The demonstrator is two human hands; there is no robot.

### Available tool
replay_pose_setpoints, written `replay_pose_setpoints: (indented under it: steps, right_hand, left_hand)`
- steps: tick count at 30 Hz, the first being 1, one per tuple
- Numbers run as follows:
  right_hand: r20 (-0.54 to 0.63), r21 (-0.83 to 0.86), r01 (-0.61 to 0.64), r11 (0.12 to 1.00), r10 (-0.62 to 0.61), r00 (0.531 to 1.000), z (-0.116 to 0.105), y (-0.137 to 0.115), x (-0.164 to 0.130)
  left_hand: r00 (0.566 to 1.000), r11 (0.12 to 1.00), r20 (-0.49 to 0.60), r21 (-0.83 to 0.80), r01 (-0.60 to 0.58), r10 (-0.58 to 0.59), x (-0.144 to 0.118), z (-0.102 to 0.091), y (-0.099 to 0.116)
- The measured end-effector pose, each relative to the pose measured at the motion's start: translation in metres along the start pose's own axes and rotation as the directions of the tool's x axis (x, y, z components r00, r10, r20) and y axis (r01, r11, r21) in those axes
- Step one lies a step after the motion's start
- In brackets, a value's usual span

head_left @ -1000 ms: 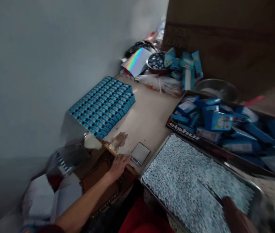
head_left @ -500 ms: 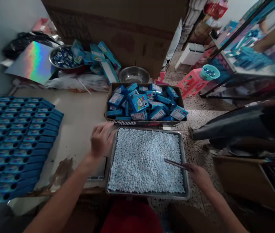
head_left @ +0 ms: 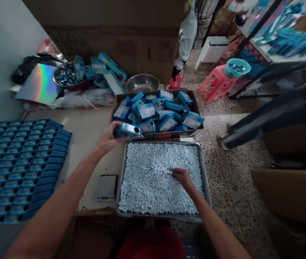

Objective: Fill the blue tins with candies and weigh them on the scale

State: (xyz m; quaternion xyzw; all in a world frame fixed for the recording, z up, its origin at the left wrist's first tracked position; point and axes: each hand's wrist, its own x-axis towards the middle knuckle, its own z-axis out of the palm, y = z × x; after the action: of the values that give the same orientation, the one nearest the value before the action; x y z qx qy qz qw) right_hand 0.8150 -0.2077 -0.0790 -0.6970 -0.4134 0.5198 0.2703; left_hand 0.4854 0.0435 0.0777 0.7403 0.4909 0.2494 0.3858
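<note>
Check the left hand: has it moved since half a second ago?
Yes. The left hand went from the metal tray's left edge up toward the cardboard box, and now holds a blue box.

Dim, soft daylight, perhaps slightly blurred edges

Left arm stretched forward, left hand (head_left: 106, 141) raised with fingers curled shut around something. Right arm reaches in bent, right hand (head_left: 182, 177) palm down, fingers loosely bunched, pressing low.

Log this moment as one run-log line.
left hand: holds small blue box | right hand: fingers in pale pellets | metal tray full
</note>
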Motion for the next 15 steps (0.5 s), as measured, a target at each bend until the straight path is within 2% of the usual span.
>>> replay_pose_setpoints:
  steps: [1, 3, 6, 8, 10, 13, 15]
  right_hand:
    - [-0.004, 0.035, -0.01, 0.999, 0.01, 1.0, -0.003, -0.003, -0.007]
    - [0.007, 0.094, -0.03, 0.995, 0.029, 1.0, -0.013, -0.012, -0.024]
    - [0.067, 0.203, -0.068, 0.977, 0.055, 0.996, -0.028, -0.041, -0.046]
    - [0.109, 0.243, -0.079, 0.967, 0.053, 0.993, -0.034, -0.067, -0.052]
    - [0.133, 0.21, -0.069, 0.975, 0.041, 0.99, -0.038, -0.092, -0.05]
    - [0.148, 0.054, -0.025, 0.998, 0.017, 0.989, -0.04, -0.12, -0.038]
    - [0.145, -0.108, 0.036, 0.993, -0.02, 0.989, -0.037, -0.135, -0.029]
  left_hand:
    - [0.999, 0.994, -0.017, -0.109, 0.028, -0.03, -0.029, 0.006, -0.012]
    - [0.985, 0.966, -0.117, -0.238, 0.097, -0.128, -0.078, 0.026, -0.033]
    - [0.953, 0.941, -0.194, -0.293, 0.171, -0.233, -0.121, 0.062, -0.05]
    - [0.953, 0.931, -0.161, -0.304, 0.201, -0.258, -0.135, 0.078, -0.053]
    - [0.958, 0.926, -0.12, -0.311, 0.212, -0.26, -0.143, 0.087, -0.054]
    - [0.968, 0.925, -0.092, -0.327, 0.192, -0.234, -0.153, 0.093, -0.051]
    - [0.974, 0.927, -0.082, -0.333, 0.172, -0.211, -0.158, 0.095, -0.05]
